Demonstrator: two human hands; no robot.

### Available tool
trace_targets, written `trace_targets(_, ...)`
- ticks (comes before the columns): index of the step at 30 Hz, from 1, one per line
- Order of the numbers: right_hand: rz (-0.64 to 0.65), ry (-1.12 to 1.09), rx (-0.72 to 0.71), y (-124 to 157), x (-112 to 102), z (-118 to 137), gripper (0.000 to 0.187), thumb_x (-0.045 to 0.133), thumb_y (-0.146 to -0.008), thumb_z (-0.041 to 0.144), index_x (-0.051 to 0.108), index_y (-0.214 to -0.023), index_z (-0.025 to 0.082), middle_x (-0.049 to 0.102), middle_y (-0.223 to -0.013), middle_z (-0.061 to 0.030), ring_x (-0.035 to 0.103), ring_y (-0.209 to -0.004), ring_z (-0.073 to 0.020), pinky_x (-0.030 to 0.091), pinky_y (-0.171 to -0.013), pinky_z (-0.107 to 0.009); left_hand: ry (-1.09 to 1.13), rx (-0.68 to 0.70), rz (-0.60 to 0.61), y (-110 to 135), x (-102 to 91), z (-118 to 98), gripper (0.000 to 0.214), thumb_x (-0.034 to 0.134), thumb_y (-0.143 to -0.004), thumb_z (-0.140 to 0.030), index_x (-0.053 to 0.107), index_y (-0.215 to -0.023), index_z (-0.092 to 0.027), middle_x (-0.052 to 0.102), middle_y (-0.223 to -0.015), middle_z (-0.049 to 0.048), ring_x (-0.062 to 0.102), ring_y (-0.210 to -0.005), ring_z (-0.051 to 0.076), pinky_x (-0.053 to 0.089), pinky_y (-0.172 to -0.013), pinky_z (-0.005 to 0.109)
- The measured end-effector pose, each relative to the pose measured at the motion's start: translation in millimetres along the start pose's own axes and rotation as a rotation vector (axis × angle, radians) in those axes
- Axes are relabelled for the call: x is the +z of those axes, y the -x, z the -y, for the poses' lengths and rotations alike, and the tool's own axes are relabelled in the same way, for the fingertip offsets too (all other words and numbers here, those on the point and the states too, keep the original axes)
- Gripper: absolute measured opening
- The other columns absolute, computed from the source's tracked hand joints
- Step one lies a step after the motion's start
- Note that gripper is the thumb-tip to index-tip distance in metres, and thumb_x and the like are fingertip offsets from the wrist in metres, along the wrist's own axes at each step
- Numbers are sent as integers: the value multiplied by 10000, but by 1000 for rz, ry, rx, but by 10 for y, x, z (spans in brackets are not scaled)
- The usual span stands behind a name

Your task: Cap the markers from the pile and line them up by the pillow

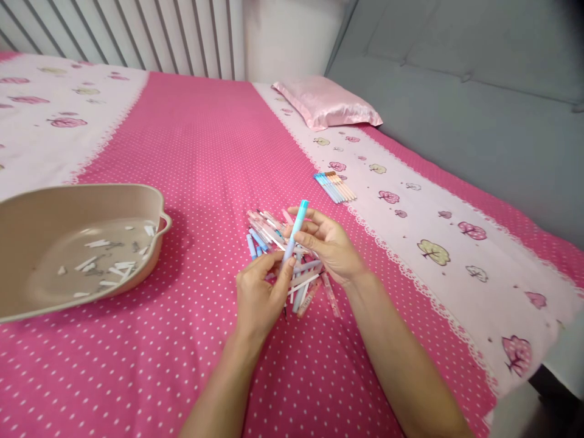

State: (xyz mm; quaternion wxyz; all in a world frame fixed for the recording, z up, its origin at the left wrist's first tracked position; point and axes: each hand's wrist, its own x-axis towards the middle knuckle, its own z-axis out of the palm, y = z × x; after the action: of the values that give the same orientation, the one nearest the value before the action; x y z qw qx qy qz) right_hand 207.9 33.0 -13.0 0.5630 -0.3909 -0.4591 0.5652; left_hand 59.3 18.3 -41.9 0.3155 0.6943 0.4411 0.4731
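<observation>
A light-blue pen [296, 226] stands nearly upright between both hands, its blue cap at the top. My left hand [260, 292] pinches its lower end with thumb and fingers. My right hand [331, 246] wraps its fingers round the pen's middle. Right under the hands lies a loose pile of pens [274, 243] in pink, blue and white on the pink dotted bedspread [205, 152].
A beige plastic basin [27, 219] sits at the left with several small white scraps inside. A neat row of blue and orange pens [335, 186] lies further back on the right. A pink satin pillow [326, 100] rests near the grey headboard [479, 91].
</observation>
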Motion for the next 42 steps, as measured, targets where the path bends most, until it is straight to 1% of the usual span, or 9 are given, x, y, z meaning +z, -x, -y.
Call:
trace_targets(7, -39, 36, -22, 0, -3, -13, 411, 822, -619, 269, 635, -983, 226, 613, -739, 43, 591, -679, -90, 496, -651, -216, -24, 12, -10, 2, 7, -8, 157, 612, -813, -285, 703, -844, -161, 710, -732, 20, 595, -615, 120, 465, -613, 227)
trace_targets(12, -51, 70, -37, -1, 15, -25, 450, 823, -620, 293, 615, -1014, 233, 610, -776, 35, 589, -725, -110, 503, -681, -242, -25, 10, 7, 7, 1, -6, 169, 592, -826, -286, 701, -856, -160, 710, -740, 23, 599, -623, 123, 466, -618, 231)
trace_targets(14, -42, 51, -49, 0, 20, -17, 459, 811, -640, 303, 599, -1043, 237, 633, -883, 8, 601, -830, -131, 508, -755, -264, -19, 0, 11, 6, -6, -6, 190, 569, -843, -293, 700, -866, -156, 708, -737, 25, 601, -618, 122, 466, -614, 230)
trace_targets(17, 22, -15, -67, 9, 22, 8, 401, 726, -748, 327, 568, -1109, 252, 655, -1048, -31, 596, -1003, -168, 491, -885, -328, -17, -9, 5, 2, -11, -11, 217, 547, -858, -306, 701, -875, -153, 709, -735, 26, 605, -617, 123, 465, -614, 229)
trace_targets(21, 104, -42, -32, 31, 22, 35, 414, 627, -827, 290, 500, -1220, 256, 675, -1101, -48, 601, -1055, -193, 501, -890, -383, -13, -4, 13, -4, -8, -23, 221, 535, -866, -296, 705, -898, -159, 713, -748, 25, 604, -623, 122, 467, -617, 228)
trace_targets(26, 88, -42, 9, 37, 23, 37, 408, 642, -804, 261, 516, -1191, 245, 701, -1028, -42, 639, -971, -192, 533, -805, -356, -15, 16, 11, 4, -9, -21, 209, 543, -860, -292, 702, -882, -158, 708, -739, 24, 601, -618, 121, 467, -618, 228)
trace_targets(31, 58, -43, -18, 16, 17, 19, 381, 696, -757, 242, 554, -1110, 243, 707, -909, -12, 653, -870, -164, 520, -813, -326, -8, 5, 19, 9, -12, -18, 204, 553, -855, -301, 696, -872, -157, 704, -738, 26, 602, -623, 123, 468, -619, 229)
trace_targets(34, 21, -23, -11, 6, 16, 16, 406, 735, -721, 246, 567, -1090, 237, 685, -851, 5, 647, -820, -146, 514, -807, -307, 1, -2, 22, 7, -10, -19, 198, 560, -849, -299, 696, -872, -157, 703, -734, 27, 601, -620, 123, 469, -617, 229)
trace_targets(42, -57, -12, 4, -2, 10, 8, 487, 838, -585, 239, 609, -1015, 225, 588, -719, 62, 575, -656, -85, 495, -668, -224, -9, -5, 12, 13, -3, -13, 177, 594, -822, -297, 702, -853, -160, 708, -736, 27, 595, -616, 126, 466, -614, 232)
